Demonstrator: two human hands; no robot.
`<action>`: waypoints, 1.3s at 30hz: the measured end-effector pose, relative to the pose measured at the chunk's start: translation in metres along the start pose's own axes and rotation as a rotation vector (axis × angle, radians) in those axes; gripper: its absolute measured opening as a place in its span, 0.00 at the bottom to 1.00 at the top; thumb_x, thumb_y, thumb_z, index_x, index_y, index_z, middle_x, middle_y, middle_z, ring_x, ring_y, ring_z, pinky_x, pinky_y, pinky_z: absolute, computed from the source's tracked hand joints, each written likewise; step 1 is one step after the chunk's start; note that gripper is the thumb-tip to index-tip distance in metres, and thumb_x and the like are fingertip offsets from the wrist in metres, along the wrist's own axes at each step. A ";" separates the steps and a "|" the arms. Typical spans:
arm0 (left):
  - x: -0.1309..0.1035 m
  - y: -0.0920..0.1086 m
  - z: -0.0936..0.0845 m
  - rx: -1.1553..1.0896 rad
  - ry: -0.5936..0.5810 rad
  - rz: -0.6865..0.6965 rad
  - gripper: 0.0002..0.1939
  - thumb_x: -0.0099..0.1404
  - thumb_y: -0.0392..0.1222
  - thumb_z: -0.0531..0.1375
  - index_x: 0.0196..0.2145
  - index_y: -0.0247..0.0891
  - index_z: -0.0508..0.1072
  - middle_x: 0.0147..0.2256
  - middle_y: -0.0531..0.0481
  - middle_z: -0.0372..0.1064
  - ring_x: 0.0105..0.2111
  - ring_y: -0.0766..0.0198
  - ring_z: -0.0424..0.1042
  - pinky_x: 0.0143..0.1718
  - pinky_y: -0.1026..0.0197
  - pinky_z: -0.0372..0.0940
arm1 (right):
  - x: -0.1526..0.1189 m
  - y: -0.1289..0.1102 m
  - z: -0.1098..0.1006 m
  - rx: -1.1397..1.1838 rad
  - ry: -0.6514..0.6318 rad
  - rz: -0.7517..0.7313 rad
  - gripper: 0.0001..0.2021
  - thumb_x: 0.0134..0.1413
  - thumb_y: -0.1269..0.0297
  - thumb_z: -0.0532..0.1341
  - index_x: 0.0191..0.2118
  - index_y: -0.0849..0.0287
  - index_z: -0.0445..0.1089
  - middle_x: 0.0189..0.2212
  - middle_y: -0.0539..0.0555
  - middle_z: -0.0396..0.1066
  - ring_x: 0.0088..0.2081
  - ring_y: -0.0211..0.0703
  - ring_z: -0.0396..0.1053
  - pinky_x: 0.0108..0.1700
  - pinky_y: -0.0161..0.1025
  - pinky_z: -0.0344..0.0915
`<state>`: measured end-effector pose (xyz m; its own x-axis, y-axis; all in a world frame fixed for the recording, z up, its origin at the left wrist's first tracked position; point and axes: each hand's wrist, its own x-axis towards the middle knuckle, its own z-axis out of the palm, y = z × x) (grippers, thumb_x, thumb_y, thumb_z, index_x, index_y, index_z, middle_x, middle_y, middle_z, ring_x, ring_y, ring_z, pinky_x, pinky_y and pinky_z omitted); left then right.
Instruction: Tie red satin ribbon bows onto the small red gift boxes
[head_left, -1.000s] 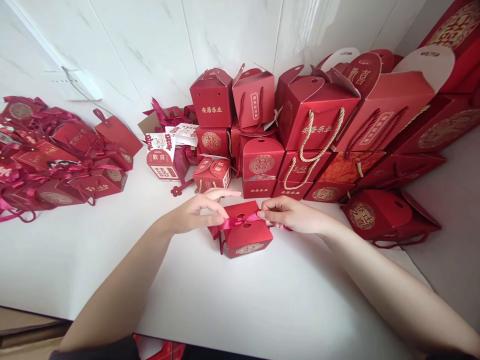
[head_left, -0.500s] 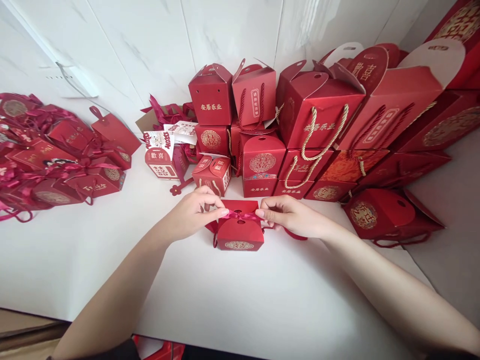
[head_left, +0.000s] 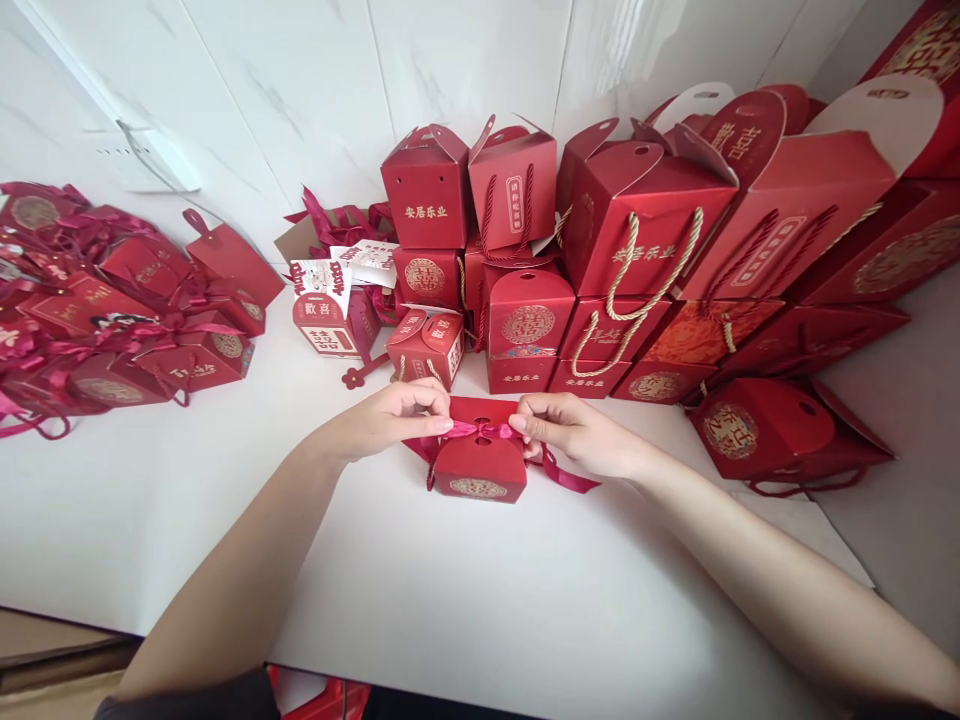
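A small red gift box (head_left: 480, 472) with a round gold emblem stands on the white table in front of me. Across its top runs a magenta ribbon (head_left: 491, 431), knotted in the middle by the box's hole. My left hand (head_left: 405, 415) pinches the ribbon on the left of the knot, thumb against curled fingers. On the other side, my right hand (head_left: 566, 428) pinches the ribbon just right of the knot. One loose ribbon tail lies on the table below my right hand; another hangs at the box's left side.
Red gift boxes (head_left: 649, 230) with rope handles are stacked along the wall and to the right. Many ribboned boxes (head_left: 199, 355) are heaped at the left. A small box (head_left: 427, 345) and a flower-ended red strip (head_left: 354, 378) lie just beyond my hands.
The ribbon is drawn out on both sides of the knot, longer on the left. Its right tail now lies stretched across the table. Both hands keep their pinch.
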<state>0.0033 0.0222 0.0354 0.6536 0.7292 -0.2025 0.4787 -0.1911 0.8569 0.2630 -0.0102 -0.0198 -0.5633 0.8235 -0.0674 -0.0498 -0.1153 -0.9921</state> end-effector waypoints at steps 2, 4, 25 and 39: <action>0.000 0.000 -0.001 -0.005 -0.011 0.004 0.15 0.64 0.50 0.59 0.27 0.36 0.66 0.34 0.52 0.57 0.32 0.66 0.61 0.36 0.63 0.59 | 0.000 0.000 0.000 0.008 -0.006 -0.003 0.19 0.58 0.49 0.61 0.28 0.61 0.63 0.24 0.49 0.64 0.27 0.36 0.61 0.33 0.37 0.60; 0.000 0.000 -0.001 -0.002 -0.013 0.006 0.15 0.63 0.50 0.59 0.27 0.36 0.67 0.34 0.52 0.57 0.32 0.67 0.61 0.35 0.63 0.59 | 0.000 -0.001 -0.001 0.009 -0.008 -0.001 0.19 0.58 0.48 0.61 0.28 0.61 0.63 0.24 0.49 0.63 0.27 0.36 0.61 0.33 0.37 0.60; 0.001 -0.022 -0.019 -0.099 -0.256 -0.094 0.14 0.60 0.50 0.63 0.27 0.36 0.74 0.27 0.50 0.68 0.27 0.66 0.67 0.29 0.64 0.65 | 0.003 -0.004 -0.016 -0.265 -0.116 -0.024 0.20 0.62 0.47 0.56 0.27 0.58 0.61 0.21 0.47 0.65 0.22 0.35 0.60 0.28 0.35 0.58; 0.019 -0.022 0.011 -0.220 0.043 0.413 0.05 0.59 0.44 0.66 0.29 0.42 0.82 0.42 0.42 0.79 0.62 0.48 0.59 0.64 0.38 0.42 | 0.007 0.002 -0.015 -0.232 -0.092 -0.009 0.21 0.59 0.45 0.58 0.28 0.59 0.62 0.21 0.47 0.64 0.22 0.34 0.60 0.26 0.34 0.58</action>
<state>0.0114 0.0331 0.0074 0.7365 0.6484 0.1927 0.0446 -0.3308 0.9426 0.2716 0.0035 -0.0235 -0.6372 0.7685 -0.0591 0.1293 0.0309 -0.9911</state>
